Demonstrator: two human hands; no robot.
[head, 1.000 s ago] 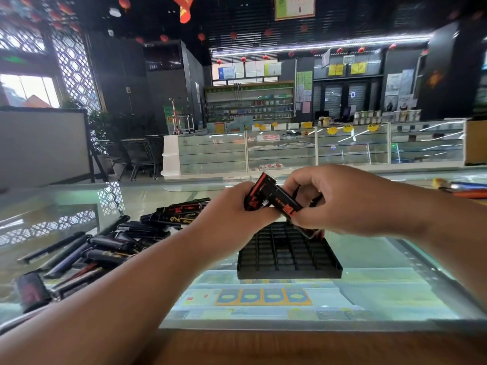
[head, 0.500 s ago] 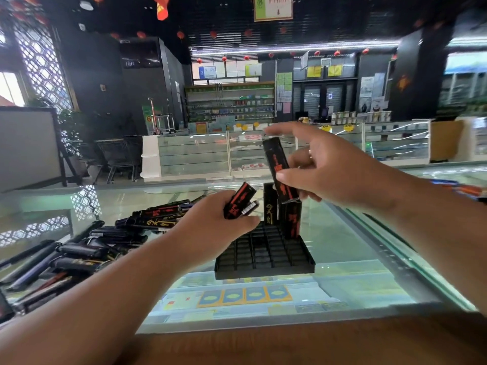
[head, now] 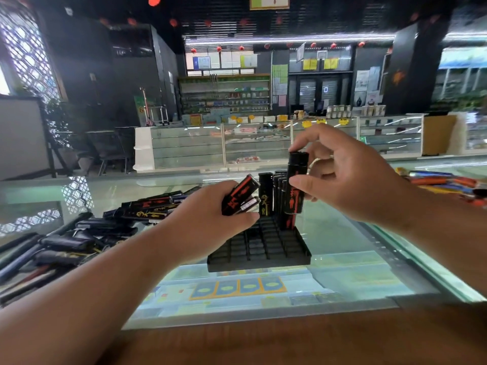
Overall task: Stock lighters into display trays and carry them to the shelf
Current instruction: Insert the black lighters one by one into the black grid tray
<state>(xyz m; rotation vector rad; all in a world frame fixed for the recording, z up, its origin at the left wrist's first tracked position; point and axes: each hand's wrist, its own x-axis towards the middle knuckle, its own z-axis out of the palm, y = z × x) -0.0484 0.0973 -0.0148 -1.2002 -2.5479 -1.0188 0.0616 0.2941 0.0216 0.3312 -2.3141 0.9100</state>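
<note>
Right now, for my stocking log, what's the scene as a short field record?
tray: black, on glass counter; most slots empty
standing lighters: a few, at the tray's back
left hand: grips two lighters, tilted
right hand: pinches one lighter upright over the tray's back right
pile: loose lighters, on counter at left

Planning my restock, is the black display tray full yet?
Mostly empty: lighters stand only at the far end of the tray; near slots bare.

Black lighters [head: 294,185] with red and gold characters, a black grid tray [head: 266,246], blue-and-yellow packs [head: 237,287] under the pale green glass worktop [head: 342,241].
</note>
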